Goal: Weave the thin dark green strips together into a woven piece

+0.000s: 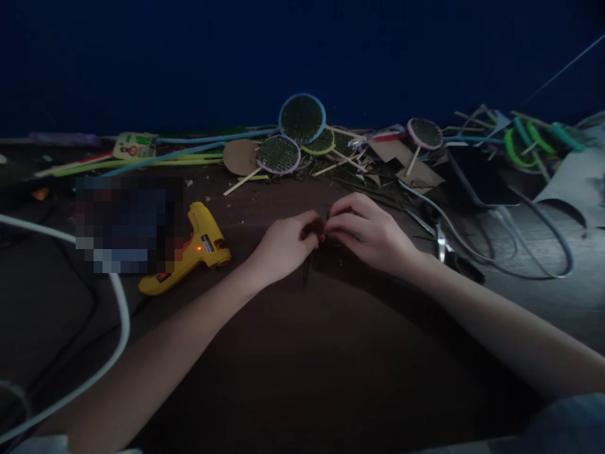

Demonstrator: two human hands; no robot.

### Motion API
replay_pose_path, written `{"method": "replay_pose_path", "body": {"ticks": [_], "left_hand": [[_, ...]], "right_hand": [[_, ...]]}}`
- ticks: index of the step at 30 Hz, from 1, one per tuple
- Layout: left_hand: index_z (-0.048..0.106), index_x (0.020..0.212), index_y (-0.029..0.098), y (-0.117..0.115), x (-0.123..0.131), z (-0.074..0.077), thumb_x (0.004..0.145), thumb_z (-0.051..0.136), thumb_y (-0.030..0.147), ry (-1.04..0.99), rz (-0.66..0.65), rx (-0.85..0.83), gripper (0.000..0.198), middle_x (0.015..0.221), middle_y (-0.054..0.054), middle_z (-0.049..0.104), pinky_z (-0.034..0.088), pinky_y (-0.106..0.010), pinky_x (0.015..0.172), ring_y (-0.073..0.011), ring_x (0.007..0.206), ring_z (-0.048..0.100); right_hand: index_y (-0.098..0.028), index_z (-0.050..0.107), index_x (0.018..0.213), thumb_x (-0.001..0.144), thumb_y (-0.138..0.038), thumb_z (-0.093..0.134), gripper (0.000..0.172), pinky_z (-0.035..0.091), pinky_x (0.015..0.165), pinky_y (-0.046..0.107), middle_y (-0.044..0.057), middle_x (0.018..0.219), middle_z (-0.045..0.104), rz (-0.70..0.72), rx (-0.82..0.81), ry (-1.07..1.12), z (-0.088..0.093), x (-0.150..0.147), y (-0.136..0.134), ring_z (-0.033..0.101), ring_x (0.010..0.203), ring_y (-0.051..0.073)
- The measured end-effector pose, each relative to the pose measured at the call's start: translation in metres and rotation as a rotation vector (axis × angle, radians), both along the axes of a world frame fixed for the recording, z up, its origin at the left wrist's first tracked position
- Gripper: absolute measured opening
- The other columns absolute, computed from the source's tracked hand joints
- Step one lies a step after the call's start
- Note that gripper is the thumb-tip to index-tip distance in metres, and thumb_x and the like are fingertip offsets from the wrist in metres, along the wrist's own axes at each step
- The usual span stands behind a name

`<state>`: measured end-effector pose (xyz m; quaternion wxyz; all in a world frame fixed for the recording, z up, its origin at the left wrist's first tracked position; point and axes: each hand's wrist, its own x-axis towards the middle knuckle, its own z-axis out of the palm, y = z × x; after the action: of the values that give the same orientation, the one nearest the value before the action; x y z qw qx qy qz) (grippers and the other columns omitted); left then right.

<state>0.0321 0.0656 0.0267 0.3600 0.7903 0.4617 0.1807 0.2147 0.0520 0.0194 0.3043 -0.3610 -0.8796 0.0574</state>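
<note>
The dark tabletop (340, 366) gives me my widest room in the lower middle of the frame, in the space between my two forearms. Across the upper part, under a dark blue backdrop (302, 50), a row of craft pieces crowds the far edge: the disc with a light blue rim (302, 118), the lavender-rimmed disc on a stick (278, 154) and a brown cardboard oval (240, 157). On the left side, a yellow glue gun (204, 243) lies near my wrist, its small light glowing orange, and a white cable (121, 302) curves down to the lower left. Right of centre, scissors (441, 243) lie just beyond my forearm, with a phone (482, 173) and its cord farther up.

My left hand (289, 247) is at the centre, thumb and fingers pinched together; a thin dark strip (306, 271) hangs just below those fingertips. My right hand (365, 228) meets it there, fingertips drawn close. I cannot tell whether they have hold of the strip too, since my fingers hide its upper end.
</note>
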Motion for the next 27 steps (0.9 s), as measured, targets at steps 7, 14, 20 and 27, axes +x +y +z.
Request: {"method": "replay_pose_path", "body": {"ticks": [7, 14, 20, 27], "left_hand": [[0.057, 0.081, 0.019, 0.0, -0.001, -0.002, 0.074, 0.045, 0.008, -0.025, 0.005, -0.046, 0.018, 0.078, 0.001, 0.066, 0.043, -0.024, 0.066, -0.0131, 0.072, 0.062], [0.057, 0.081, 0.021, -0.002, 0.0, -0.004, 0.075, 0.055, 0.016, -0.057, -0.005, -0.046, 0.008, 0.078, 0.003, 0.066, 0.043, -0.023, 0.062, -0.0121, 0.068, 0.061], [0.064, 0.088, 0.024, -0.003, 0.001, 0.001, 0.079, 0.054, 0.023, 0.075, -0.053, 0.054, 0.013, 0.087, 0.003, 0.068, 0.043, -0.026, 0.068, -0.0159, 0.079, 0.063], [0.067, 0.094, 0.026, 0.001, -0.001, -0.001, 0.082, 0.047, 0.018, 0.146, -0.114, 0.102, 0.025, 0.1, 0.001, 0.067, 0.043, -0.03, 0.082, -0.0189, 0.094, 0.061]], "right_hand": [[-0.021, 0.061, 0.081, 0.083, -0.017, 0.053, 0.009, 0.047, 0.077, 0.034, 0.006, 0.094, 0.056, 0.066, -0.144, 0.046, 0.002, 0.01, 0.002, 0.056, 0.089, 0.018], [-0.02, 0.062, 0.079, 0.081, -0.016, 0.056, 0.008, 0.048, 0.078, 0.033, 0.006, 0.095, 0.059, 0.106, -0.259, 0.026, 0.004, 0.017, 0.004, 0.059, 0.089, 0.017], [-0.02, 0.062, 0.078, 0.082, -0.02, 0.057, 0.007, 0.047, 0.082, 0.035, 0.007, 0.101, 0.056, 0.064, -0.21, 0.06, 0.002, 0.014, 0.002, 0.056, 0.096, 0.019], [-0.019, 0.062, 0.077, 0.081, -0.02, 0.058, 0.006, 0.047, 0.081, 0.034, 0.007, 0.098, 0.055, 0.053, -0.224, 0.097, 0.002, 0.012, 0.0, 0.056, 0.094, 0.018]]}}
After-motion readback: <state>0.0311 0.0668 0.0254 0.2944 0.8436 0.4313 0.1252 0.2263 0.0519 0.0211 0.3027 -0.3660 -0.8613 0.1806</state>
